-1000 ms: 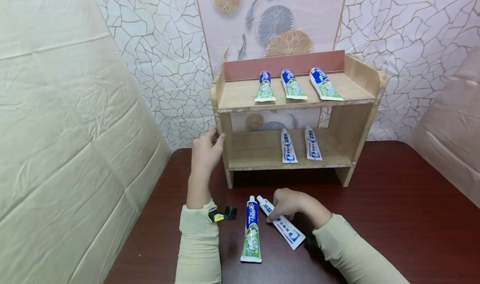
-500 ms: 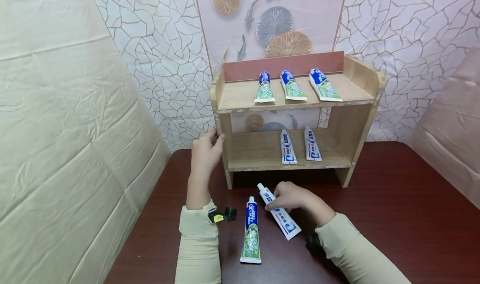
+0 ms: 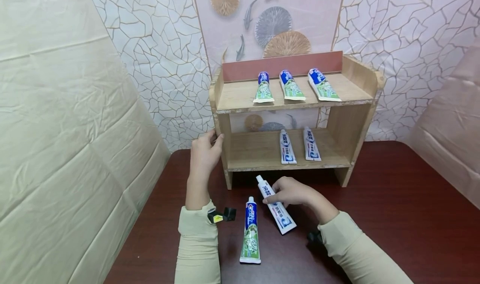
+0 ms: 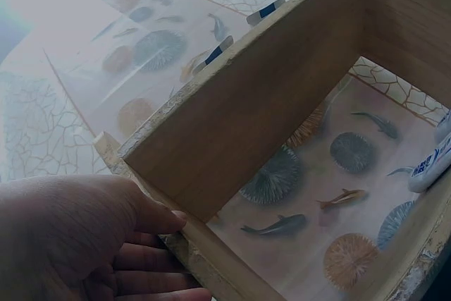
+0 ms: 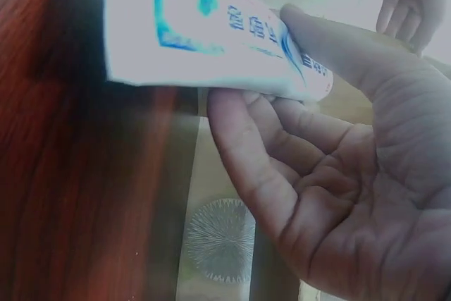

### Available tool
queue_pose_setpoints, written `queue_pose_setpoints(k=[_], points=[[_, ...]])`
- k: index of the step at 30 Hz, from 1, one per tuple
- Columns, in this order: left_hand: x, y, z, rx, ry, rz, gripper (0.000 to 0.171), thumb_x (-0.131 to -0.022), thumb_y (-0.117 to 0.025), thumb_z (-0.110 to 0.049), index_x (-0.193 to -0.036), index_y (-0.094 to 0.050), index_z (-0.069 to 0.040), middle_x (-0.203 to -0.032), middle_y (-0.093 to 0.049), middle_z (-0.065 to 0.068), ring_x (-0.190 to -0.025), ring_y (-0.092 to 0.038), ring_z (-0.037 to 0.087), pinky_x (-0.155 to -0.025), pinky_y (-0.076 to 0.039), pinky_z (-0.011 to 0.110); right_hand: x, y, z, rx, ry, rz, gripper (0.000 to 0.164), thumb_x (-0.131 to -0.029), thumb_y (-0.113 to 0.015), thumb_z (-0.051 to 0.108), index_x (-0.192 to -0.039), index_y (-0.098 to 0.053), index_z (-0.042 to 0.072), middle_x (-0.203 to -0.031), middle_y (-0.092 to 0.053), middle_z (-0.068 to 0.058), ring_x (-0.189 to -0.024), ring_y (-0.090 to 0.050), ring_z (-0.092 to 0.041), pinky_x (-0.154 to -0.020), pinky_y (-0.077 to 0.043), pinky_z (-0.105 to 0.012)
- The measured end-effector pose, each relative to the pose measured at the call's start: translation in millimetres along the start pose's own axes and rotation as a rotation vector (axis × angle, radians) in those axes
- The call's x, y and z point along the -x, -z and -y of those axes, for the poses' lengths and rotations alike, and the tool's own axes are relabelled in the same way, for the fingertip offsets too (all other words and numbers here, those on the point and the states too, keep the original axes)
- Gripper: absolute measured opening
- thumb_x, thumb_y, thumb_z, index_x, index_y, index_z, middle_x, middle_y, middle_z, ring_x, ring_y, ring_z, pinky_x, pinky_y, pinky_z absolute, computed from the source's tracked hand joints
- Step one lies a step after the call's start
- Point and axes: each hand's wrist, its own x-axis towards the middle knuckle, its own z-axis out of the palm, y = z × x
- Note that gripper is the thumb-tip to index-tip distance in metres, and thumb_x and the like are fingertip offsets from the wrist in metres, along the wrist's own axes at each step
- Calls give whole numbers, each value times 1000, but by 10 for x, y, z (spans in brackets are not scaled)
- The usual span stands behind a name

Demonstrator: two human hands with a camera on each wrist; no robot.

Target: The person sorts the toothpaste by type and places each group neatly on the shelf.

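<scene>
My right hand [image 3: 290, 192] pinches a white toothpaste tube [image 3: 283, 219] with blue print, thumb on one face and fingers on the other. Its cap points toward the shelf; in the right wrist view the tube [image 5: 204, 54] hangs off the table. My left hand [image 3: 204, 153] holds the left side panel of a two-tier wooden shelf [image 3: 255, 167]. In the left wrist view the thumb of that hand [image 4: 91, 237] lies on the panel's edge and its fingers on the outside. A green and blue Crest toothpaste tube [image 3: 250, 234] lies on the table, left of the held tube.
Three green and blue toothpaste tubes [image 3: 290, 86] lie along the upper tier. On the lower tier are two white tubes [image 3: 287, 148], right of its middle. The dark red table [image 3: 405, 209] stands against a patterned backdrop, with cloth [image 3: 93, 184] hanging at the left side.
My right hand has lifted the white toothpaste tube and carried it toward the shelf, turning it slightly more upright in view. My left hand keeps its place on the shelf panel.
</scene>
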Motion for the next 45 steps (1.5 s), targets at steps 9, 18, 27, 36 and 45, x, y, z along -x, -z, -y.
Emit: queue_pose_setpoints(k=[9, 18, 27, 36, 45], points=[[1, 3, 7, -4, -1, -4, 43, -101, -60, -31, -131, -65, -1, -118, -71, 16, -111, -69, 26, -96, -55, 40, -8, 56, 24, -24, 11, -48, 32, -87, -80, 35, -73, -70, 8, -67, -68, -2, -59, -66, -16, -64, -61, -45], [6, 6, -4, 2, 5, 8, 43, -101, -61, -32, -131, -65, -2, -119, -71, 14, -112, -68, 26, -96, -55, 39, -31, 109, 49, -8, 10, -84, 34, -87, -80, 37, -71, -69, 9, -66, -68, -1, -62, -68, -21, -67, -60, -48], [7, 4, -5, -1, 6, -2, 42, -101, -61, -32, -131, -66, -3, -118, -72, 14, -110, -69, 25, -95, -55, 40, -82, 222, 134, -30, 25, -100, 35, -87, -79, 38, -74, -69, 7, -68, -69, -3, -63, -67, -20, -64, -60, -42], [-6, 2, 7, -2, -3, -4, 42, -101, -61, -32, -130, -66, -2, -117, -72, 14, -110, -69, 25, -96, -55, 40, -130, 354, 236, 33, 47, -118, 37, -88, -77, 41, -75, -70, 8, -69, -69, -2, -66, -69, -26, -59, -56, -32], [4, 13, 3, 6, 7, 8, 43, -101, -61, -32, -132, -65, -3, -119, -71, 14, -111, -69, 25, -96, -55, 39, -162, 422, 267, 11, 39, -117, 36, -89, -76, 42, -79, -71, 7, -73, -71, -3, -66, -69, -22, -61, -58, -32]])
